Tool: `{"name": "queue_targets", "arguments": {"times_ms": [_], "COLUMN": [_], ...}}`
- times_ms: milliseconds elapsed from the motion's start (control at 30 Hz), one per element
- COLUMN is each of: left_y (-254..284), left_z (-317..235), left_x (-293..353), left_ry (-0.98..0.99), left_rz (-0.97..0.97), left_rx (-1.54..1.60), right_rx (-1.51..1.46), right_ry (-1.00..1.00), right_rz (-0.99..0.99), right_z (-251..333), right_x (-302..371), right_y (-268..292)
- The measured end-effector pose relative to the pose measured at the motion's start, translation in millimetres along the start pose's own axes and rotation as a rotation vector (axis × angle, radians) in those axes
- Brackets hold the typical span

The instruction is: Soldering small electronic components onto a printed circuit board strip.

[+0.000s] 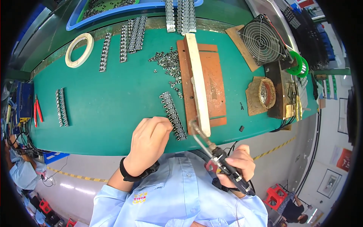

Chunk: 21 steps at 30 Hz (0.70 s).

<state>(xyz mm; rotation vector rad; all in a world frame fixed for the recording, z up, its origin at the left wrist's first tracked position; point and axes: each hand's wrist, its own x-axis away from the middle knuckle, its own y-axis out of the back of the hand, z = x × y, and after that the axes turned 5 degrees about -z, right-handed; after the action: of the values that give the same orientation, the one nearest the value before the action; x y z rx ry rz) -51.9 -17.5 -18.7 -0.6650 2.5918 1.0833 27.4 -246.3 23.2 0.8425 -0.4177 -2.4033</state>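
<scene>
My left hand [148, 140] is closed, fingertips drawn together at the left edge of a strip of small circuit boards [174, 116]; whatever they pinch is hidden. The strip lies slanted on the green mat beside a brown board. In my right hand [242, 164] is a black soldering iron [223, 159] with a bent metal tip and a thin guide tube. Its tip is over the near end of a pale bar [198, 83], which lies across the brown board [214, 83]. A pile of small metal parts [169, 64] sits just beyond the strip.
More board strips [104, 52] lie at the far left, near a tape roll [69, 56]. Red-handled pliers [38, 109] and another strip pair [61, 107] are leftward. On the right stand a fan [261, 39], a green solder spool [298, 63] and a round dish [267, 92].
</scene>
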Motion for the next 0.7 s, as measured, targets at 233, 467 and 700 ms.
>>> {"name": "queue_targets", "arguments": {"times_ms": [233,467,700], "left_y": [-1.6,6.9,10.9], "left_z": [-1.5,-12.8,-25.7], "left_x": [0.5,-5.6,-40.7], "left_ry": [-0.033,-0.06,-0.204], "left_rz": [-0.027,-0.038,0.091], "left_rx": [0.002,0.033,-0.009], "right_rx": [0.044,0.01,-0.36], "right_ry": [0.023,0.053,-0.319], "right_rz": [0.161,-0.057,-0.224], "right_z": [3.6,-8.3,-17.5], "right_x": [-5.8,2.5,14.0], "right_y": [1.3,7.6,-11.4]}}
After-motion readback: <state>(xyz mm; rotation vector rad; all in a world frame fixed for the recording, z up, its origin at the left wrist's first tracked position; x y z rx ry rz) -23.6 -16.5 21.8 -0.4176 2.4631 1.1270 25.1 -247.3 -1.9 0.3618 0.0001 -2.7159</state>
